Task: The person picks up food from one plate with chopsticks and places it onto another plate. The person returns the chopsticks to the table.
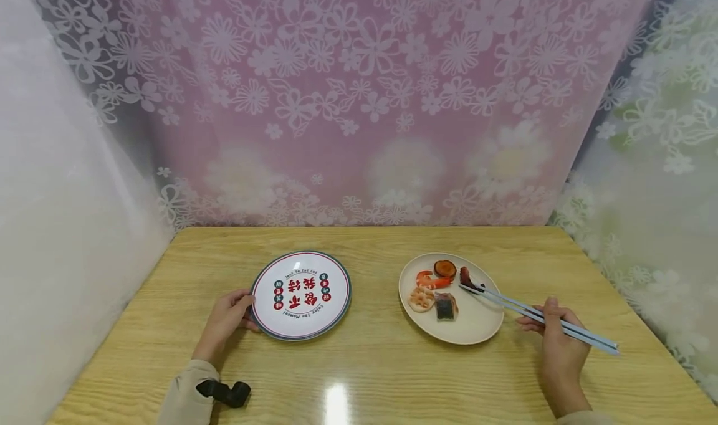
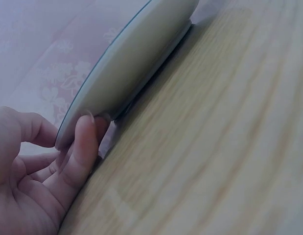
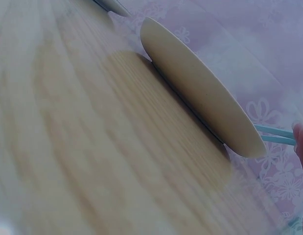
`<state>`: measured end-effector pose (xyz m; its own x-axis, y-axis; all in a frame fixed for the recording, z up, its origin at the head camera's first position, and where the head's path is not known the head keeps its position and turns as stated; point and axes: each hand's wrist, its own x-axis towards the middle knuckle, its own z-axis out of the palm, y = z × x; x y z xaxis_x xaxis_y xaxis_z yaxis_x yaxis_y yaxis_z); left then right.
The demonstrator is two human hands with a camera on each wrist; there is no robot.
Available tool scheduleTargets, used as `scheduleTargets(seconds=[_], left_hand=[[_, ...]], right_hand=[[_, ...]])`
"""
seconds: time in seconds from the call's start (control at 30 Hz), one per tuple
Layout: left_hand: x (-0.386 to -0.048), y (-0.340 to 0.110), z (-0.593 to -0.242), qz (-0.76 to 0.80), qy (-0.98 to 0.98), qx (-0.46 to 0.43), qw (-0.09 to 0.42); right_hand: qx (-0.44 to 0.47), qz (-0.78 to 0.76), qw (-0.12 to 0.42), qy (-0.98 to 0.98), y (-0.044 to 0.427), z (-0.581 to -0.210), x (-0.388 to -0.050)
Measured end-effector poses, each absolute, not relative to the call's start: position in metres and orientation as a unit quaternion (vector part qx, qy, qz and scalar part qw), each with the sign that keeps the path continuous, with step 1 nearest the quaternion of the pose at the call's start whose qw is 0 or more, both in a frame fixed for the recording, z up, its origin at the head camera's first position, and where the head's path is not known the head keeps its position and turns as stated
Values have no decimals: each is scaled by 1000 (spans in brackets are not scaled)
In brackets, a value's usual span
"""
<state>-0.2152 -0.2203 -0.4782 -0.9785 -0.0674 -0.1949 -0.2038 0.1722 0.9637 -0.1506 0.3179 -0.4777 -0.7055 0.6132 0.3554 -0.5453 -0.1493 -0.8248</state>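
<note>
My left hand point(image 1: 227, 316) pinches the left rim of a white plate point(image 1: 339, 288) with a dark edge and red printed characters, thumb on the rim and fingers beneath, as the left wrist view shows. My right hand point(image 1: 563, 344) holds a pair of pale blue-grey chopsticks point(image 1: 594, 339). Their tips reach over a beige plate point(image 1: 471, 325) and touch a dark red piece like an octopus tentacle point(image 1: 465, 276). Beside it on that plate lie a shrimp point(image 1: 434, 281), a round orange-brown slice point(image 1: 445, 268), a waffle-like piece point(image 1: 421, 299) and a dark-wrapped block point(image 1: 445, 308).
Both plates stand on a wooden table point(image 1: 370, 375), with a gap of bare wood between them. A pink floral curtain point(image 1: 359, 101) hangs behind the far edge, and pale sheets hang at both sides. A black strap point(image 1: 224, 392) is on the left sleeve.
</note>
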Motion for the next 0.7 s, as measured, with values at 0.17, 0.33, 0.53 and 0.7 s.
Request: scheduleTargets(seconds=[0.17,0.33,0.53,0.7], left_hand=[[-216,-220,-478,634,766,-94,53],[-218,-220,-476,632,768,-90,51],[-218,-220,-477,630,770,-84,52],[-216,-220,-479,626,775,-72,53]], right_hand=[[-69,761,384,-519,318,-477,-152],[-72,771,388,-500,318,-475,-154],[-70,774,394,-491,318,-474,-154],[-86,774,395,-488,318,-476,-153]])
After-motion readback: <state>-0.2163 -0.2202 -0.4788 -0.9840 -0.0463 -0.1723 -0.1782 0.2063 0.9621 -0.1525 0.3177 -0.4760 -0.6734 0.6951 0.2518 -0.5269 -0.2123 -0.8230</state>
